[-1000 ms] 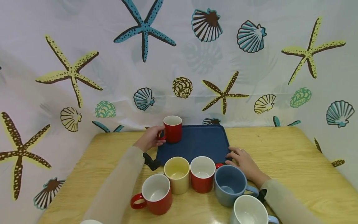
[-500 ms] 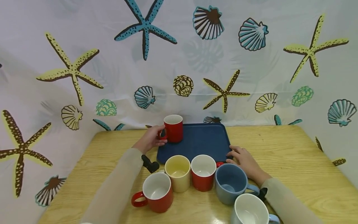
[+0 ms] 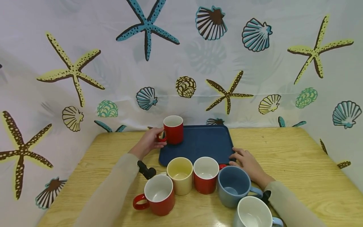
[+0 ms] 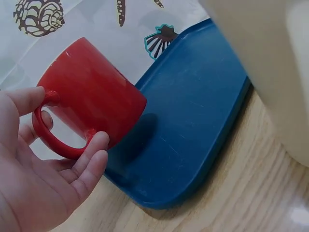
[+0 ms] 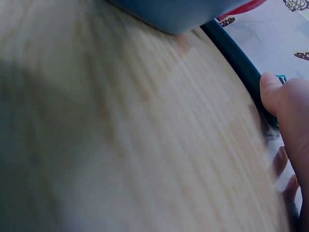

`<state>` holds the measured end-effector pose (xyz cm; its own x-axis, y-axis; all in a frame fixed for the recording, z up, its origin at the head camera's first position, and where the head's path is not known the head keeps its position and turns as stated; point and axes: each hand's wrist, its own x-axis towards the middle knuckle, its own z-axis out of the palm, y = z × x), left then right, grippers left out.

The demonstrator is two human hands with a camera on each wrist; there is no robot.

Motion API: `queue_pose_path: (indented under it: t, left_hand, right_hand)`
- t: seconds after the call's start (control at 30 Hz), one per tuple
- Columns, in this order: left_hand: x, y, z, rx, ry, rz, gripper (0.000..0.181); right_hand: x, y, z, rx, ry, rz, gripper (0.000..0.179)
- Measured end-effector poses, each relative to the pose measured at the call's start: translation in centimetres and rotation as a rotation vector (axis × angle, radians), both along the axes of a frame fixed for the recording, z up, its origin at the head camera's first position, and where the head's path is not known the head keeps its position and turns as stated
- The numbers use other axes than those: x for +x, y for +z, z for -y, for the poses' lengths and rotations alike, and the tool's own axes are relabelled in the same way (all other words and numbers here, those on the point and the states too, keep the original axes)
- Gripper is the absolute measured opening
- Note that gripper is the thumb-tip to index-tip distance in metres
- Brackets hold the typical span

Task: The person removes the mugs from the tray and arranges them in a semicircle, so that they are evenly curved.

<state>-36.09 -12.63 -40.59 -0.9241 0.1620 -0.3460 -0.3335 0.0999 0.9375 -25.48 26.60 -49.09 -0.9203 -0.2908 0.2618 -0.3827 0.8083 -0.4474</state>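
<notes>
At the back left of a blue tray (image 3: 208,142), my left hand (image 3: 148,142) holds a red mug (image 3: 175,134) with a white inside. The left wrist view has the thumb at the top of its handle (image 4: 57,145) and fingers at and behind the loop. The mug looks upright over the tray's left part; whether its base touches is unclear. My right hand (image 3: 249,165) lies by the tray's right edge, its fingers loosely bent. In the right wrist view its thumb (image 5: 271,94) is against the tray rim (image 5: 241,63); the other fingers are partly hidden.
In front of the tray stand a yellow mug (image 3: 180,184), two red-and-white mugs (image 3: 205,185) (image 3: 163,205), a blue mug (image 3: 231,197) near my right wrist, and a white mug with a blue handle (image 3: 253,214). A patterned cloth (image 3: 170,63) hangs behind the wooden table (image 3: 272,145).
The red mug and my left hand have shifted slightly left in the last half second. My right hand and the other mugs stay in place.
</notes>
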Motion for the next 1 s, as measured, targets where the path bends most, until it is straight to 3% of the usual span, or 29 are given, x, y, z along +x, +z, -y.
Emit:
queue_pose_path:
  t: [0.33,0.6,1.0]
  left_hand:
    - [0.6,0.2,0.9,0.002,-0.019,0.000,0.054]
    - [1.4,0.8,1.0,-0.005,-0.027,-0.009,0.034]
    - [2.7,1.9,1.5,0.006,-0.070,-0.020,0.034]
  right_hand:
    - [0.0,0.0,-0.1,0.008,0.008,0.002,0.029]
    - [0.0,0.0,0.0,0.009,0.014,0.003,0.028]
    - [0.2,0.3,0.1,0.005,0.018,-0.004,0.027]
